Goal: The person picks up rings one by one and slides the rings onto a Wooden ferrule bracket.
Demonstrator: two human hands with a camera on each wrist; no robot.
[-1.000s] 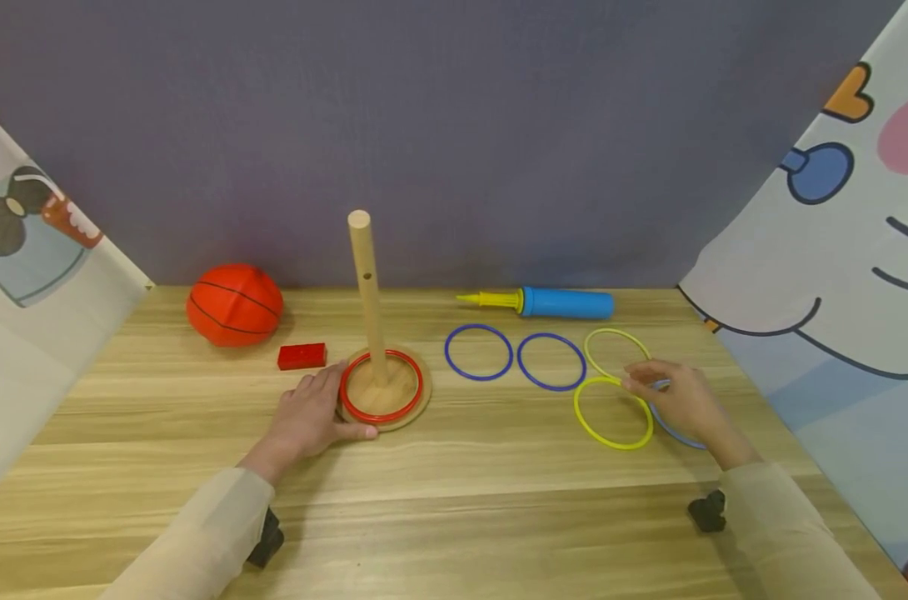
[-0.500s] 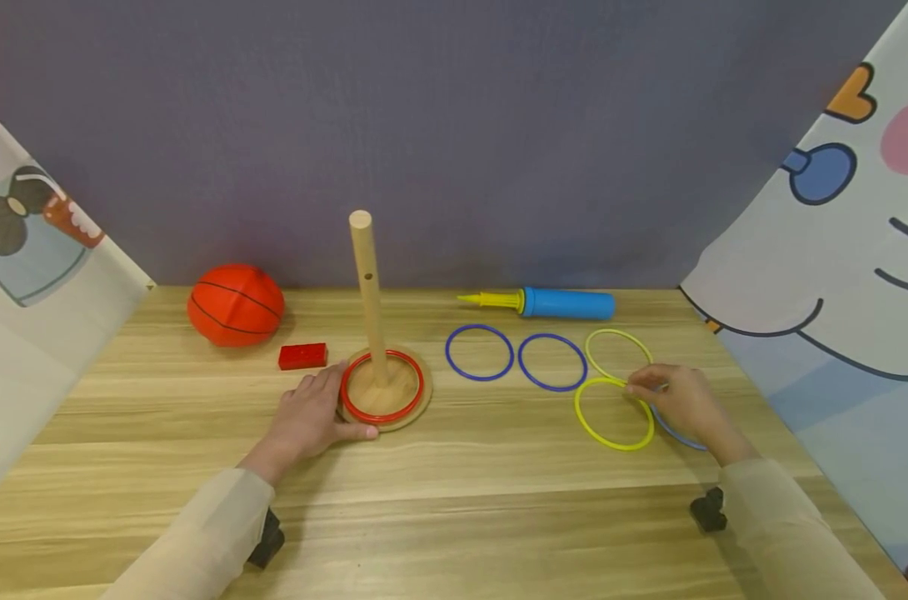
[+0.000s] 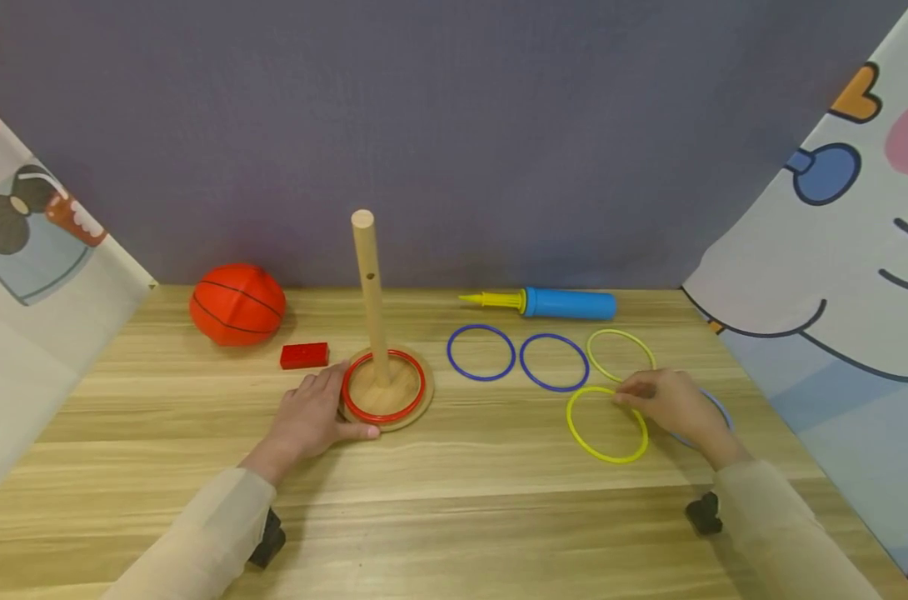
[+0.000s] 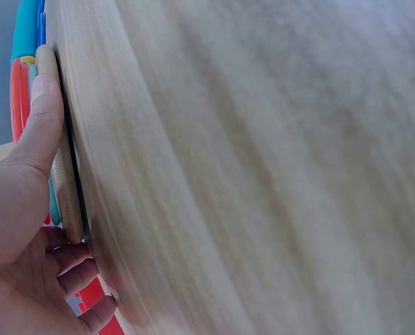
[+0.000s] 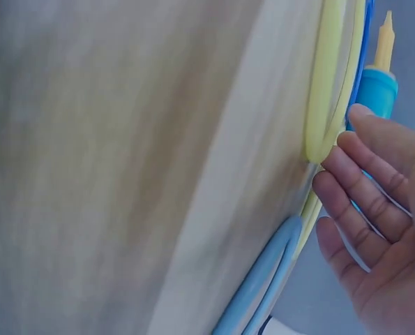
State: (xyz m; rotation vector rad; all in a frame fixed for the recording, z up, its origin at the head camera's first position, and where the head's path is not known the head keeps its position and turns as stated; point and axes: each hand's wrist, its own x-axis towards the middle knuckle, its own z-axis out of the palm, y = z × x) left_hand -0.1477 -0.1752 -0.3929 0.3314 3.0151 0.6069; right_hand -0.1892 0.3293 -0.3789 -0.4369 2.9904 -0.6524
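Note:
In the head view, a wooden ring-toss stand (image 3: 379, 312) with an upright peg stands left of centre. A red ring (image 3: 346, 402) lies round the peg on its round base. My left hand (image 3: 307, 417) holds the base by its left side, thumb along the front edge; the left wrist view shows this thumb (image 4: 43, 115) against the rim. Over on the right, my right hand (image 3: 671, 406) pinches the upper right edge of a bright yellow ring (image 3: 607, 459). Behind it lies a paler yellow ring (image 3: 610, 331); a light blue ring (image 3: 720, 406) is partly hidden under the hand.
Two dark blue rings (image 3: 481, 379) (image 3: 555, 389) lie between the stand and the yellow rings. At the back are a blue and yellow hand pump (image 3: 569, 303) and an orange-red ball (image 3: 237, 305). A red block (image 3: 304, 356) sits left of the base.
My right hand has moved slightly left and nearer, and the bright yellow ring has come with it, away from the paler one. The left hand stays on the base.

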